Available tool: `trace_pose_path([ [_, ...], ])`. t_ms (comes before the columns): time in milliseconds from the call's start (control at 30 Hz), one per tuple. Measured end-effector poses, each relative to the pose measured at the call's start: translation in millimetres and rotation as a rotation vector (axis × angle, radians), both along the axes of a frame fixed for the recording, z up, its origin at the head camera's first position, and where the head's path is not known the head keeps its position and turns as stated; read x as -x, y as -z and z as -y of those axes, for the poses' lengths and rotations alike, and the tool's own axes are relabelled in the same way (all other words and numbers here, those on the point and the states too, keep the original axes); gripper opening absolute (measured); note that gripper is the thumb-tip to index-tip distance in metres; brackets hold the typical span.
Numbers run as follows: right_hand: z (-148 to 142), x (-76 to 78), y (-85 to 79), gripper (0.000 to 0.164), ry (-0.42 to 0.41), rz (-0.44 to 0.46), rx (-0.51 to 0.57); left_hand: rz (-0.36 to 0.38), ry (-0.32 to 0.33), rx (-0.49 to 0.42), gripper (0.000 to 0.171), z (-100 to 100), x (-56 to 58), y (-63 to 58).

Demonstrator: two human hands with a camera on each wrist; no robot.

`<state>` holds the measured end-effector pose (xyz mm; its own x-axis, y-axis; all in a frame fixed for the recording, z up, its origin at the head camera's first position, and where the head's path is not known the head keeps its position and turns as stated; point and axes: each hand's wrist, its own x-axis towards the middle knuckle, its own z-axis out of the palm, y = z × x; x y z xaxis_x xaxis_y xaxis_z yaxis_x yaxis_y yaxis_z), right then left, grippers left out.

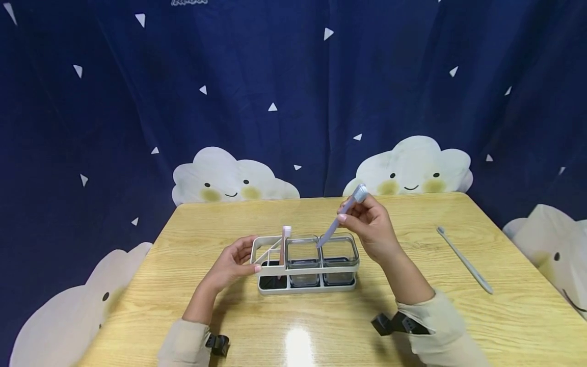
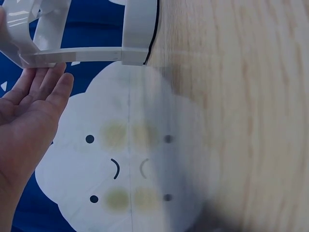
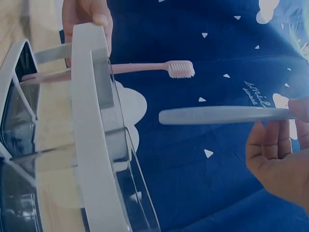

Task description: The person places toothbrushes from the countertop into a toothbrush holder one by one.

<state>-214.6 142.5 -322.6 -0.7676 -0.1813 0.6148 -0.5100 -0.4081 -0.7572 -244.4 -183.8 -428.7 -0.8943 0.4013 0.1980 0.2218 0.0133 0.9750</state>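
A white toothbrush holder [image 1: 307, 291] stands on the table with two clear cups [image 1: 340, 250] in its middle and right places. My left hand [image 1: 233, 265] grips its left end, thumb at the front of the upper rim and fingers behind. A pink toothbrush [image 3: 140, 67] stands in the divided left section, bristles up. My right hand [image 1: 373, 227] pinches a pale purple toothbrush [image 1: 337, 223] between thumb and fingers. Its head points up and its handle end slants down over the cups. In the right wrist view that handle end is apart from the holder.
A grey toothbrush [image 1: 465, 261] lies on the right side of the wooden table [image 1: 192, 224]. Behind the table hangs a dark blue curtain [image 1: 247, 66] with white triangles and smiling clouds. Black wrist cameras [image 1: 219, 345] sit on both sleeves.
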Motion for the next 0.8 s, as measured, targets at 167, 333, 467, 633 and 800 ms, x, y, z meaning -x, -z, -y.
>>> trace_pose_path([
  [167,8.1,0.6,-1.2,0.034,-0.001,0.001,-0.011,0.001,-0.004,0.007,0.070,-0.5,0.3,-1.0],
  [333,16.0,0.5,-0.3,0.033,-0.029,-0.007,-0.006,0.005,0.001,0.001,0.070,-0.9,-0.1,-0.7],
  [467,24.9,0.6,2.3,0.034,-0.051,-0.007,0.004,0.010,0.004,-0.010,0.071,-0.9,-0.8,0.3],
  [633,39.1,0.5,7.5,0.031,-0.035,0.009,-0.012,-0.001,0.008,-0.015,0.071,0.1,-1.4,-0.8],
  [800,51.6,-0.2,12.5,0.027,-0.029,0.048,-0.008,-0.012,0.009,-0.002,0.070,-0.4,-1.5,-1.9],
])
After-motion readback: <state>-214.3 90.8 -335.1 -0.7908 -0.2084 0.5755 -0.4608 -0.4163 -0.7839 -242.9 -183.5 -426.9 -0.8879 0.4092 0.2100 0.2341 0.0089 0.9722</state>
